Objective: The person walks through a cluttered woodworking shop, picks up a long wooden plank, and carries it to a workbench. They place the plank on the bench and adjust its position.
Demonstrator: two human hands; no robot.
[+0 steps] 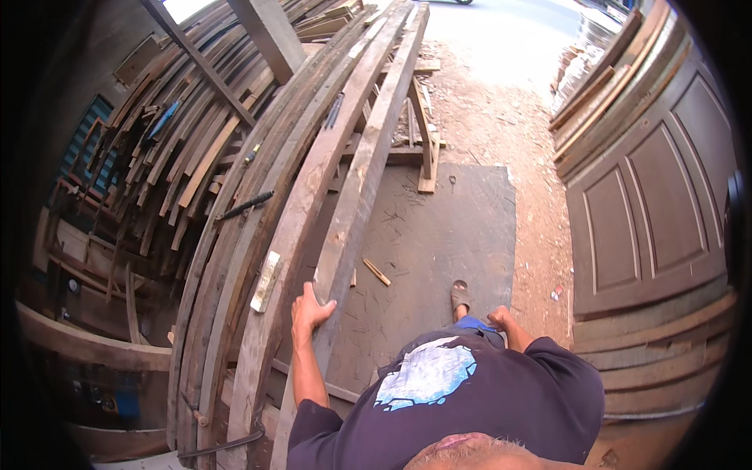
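My left hand [312, 310] is closed over the near part of a long wooden beam [356, 188], the thumb across its top and the fingers along its left edge. To the left, a second long beam [309, 188] runs alongside, with a pale worn block [266, 282] on it. Farther up that beam lie dark slim tools [334, 111]. A black-handled tool [244, 205] and a small yellow-and-black tool [252, 153] rest on the boards farther left. My right hand [503, 318] hangs beside my blue shorts, fingers curled, with nothing seen in it.
Stacked planks [180, 149] fill the left side. A brown panelled door [650, 196] leans at the right with more boards. A wooden trestle [427, 141] stands under the beams' far part. A small wood strip [377, 271] lies on the dark floor sheet [470, 219].
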